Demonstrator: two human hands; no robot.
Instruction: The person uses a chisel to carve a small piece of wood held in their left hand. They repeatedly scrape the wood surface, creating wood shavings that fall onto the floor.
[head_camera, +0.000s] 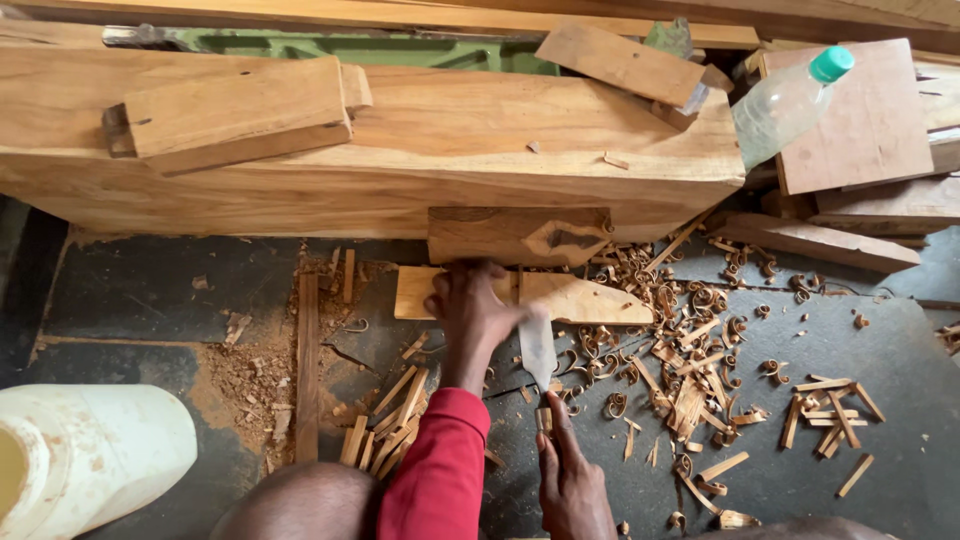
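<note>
Shavings-strewn floor (800, 330), left hand (470, 310) pinning wood piece (580, 298) (flat), right hand (570, 480) gripping chisel (538, 350)

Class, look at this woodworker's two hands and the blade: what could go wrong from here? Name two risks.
1. The left hand presses the flat wood piece right beside the blade that the right hand drives; a slip could cut the fingers.
2. The plastic bottle lies tilted at the edge of the timber block and might roll off.
</note>
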